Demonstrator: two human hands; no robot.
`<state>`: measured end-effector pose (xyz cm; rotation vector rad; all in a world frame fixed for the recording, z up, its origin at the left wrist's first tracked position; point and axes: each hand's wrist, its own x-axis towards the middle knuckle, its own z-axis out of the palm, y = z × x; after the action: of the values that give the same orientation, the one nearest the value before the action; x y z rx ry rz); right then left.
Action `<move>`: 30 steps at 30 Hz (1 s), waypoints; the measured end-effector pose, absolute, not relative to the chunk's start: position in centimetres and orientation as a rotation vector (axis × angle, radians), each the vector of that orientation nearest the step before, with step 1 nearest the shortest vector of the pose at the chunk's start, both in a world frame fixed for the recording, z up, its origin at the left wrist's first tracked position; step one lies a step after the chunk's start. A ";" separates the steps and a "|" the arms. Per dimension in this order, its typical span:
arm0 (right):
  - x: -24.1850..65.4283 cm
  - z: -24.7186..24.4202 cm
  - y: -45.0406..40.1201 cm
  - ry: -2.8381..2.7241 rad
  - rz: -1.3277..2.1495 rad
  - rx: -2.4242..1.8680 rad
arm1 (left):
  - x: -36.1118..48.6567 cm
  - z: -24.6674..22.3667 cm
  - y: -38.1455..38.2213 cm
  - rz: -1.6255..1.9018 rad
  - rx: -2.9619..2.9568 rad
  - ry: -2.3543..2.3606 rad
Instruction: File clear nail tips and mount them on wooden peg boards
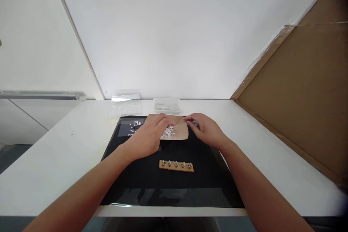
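A sheet of brown paper [181,133] lies at the back of the black mat [141,174], with a heap of small white pieces [169,131] on it. My left hand [152,134] is over the left part of the paper, fingers bent toward the heap; what its fingertips hold, if anything, is hidden. At the paper's right corner, my right hand [205,128] has thumb and forefinger pinched together; anything between them is too small to name. A narrow wooden strip [176,165] with several shiny round metal parts and white bits lies nearer on the mat.
Behind the mat are a clear plastic box [166,105] and a clear bag or case [125,108]. A dark sheet with small white squares [130,127] lies at the mat's back left. A cardboard panel [299,98] stands along the right.
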<state>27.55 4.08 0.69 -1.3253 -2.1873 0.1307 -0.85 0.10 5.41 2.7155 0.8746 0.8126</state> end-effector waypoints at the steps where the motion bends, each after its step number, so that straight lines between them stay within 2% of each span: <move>1: 27.5 0.7 4.1 -2.171 0.134 -1.324 | -1.2 6.1 -0.1 0.720 2.735 0.830; 3: 27.5 0.6 4.3 -2.144 0.137 -1.317 | -1.9 7.1 -0.4 0.566 2.762 0.693; 8: 27.0 0.6 4.1 -2.165 0.094 -1.223 | -3.3 5.5 -0.8 0.620 2.620 0.472; 15: 25.8 0.8 3.2 -2.226 0.118 -1.119 | -4.1 1.2 -0.9 0.744 2.701 0.445; 30: 24.6 0.7 2.4 -2.346 0.137 -1.029 | -4.0 0.1 -0.8 0.652 2.711 0.444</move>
<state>24.64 2.44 0.72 -1.0294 -2.3458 0.1366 -4.00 -0.82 0.15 2.7114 0.4435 0.6520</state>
